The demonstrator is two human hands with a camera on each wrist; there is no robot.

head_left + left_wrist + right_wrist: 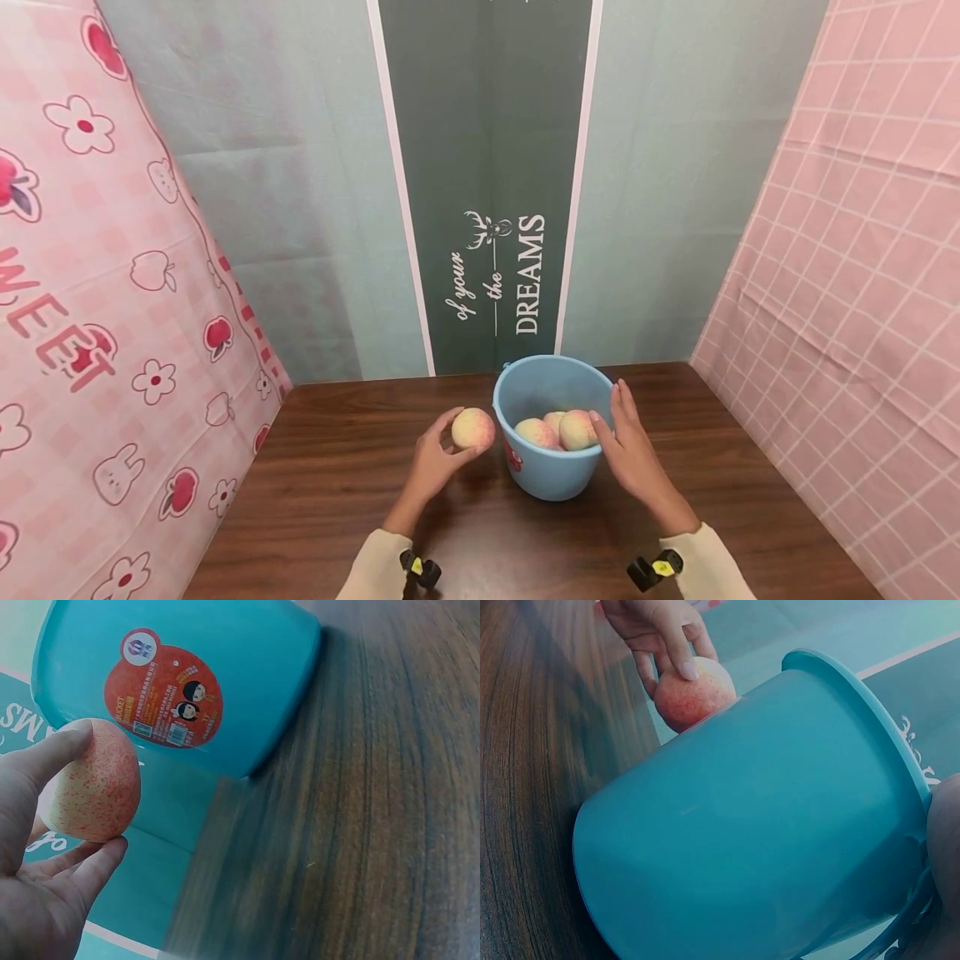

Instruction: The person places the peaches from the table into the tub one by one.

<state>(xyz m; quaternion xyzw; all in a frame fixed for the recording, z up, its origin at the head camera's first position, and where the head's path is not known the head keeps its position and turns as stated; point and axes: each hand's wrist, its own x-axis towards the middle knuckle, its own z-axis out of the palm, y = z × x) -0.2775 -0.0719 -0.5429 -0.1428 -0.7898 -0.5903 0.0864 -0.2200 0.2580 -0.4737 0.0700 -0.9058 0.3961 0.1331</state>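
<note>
A yellow-pink peach (472,428) is held between the thumb and fingers of my left hand (438,457), just left of the light blue bucket (551,477). In the left wrist view this peach (105,784) shows its red-speckled side in front of the bucket's round red label (166,690). My right hand (632,446) holds the bucket at its right rim, thumb over the edge and fingers along the outside. Only a sliver of that hand shows in the right wrist view. Three peaches (536,432) are visible inside the upright bucket.
The bucket stands on a dark wooden table (337,467). Behind it hangs a grey-green cloth (495,167) with printed words. A pink patterned cloth (150,333) borders the left side, and a pink checked one (862,275) the right.
</note>
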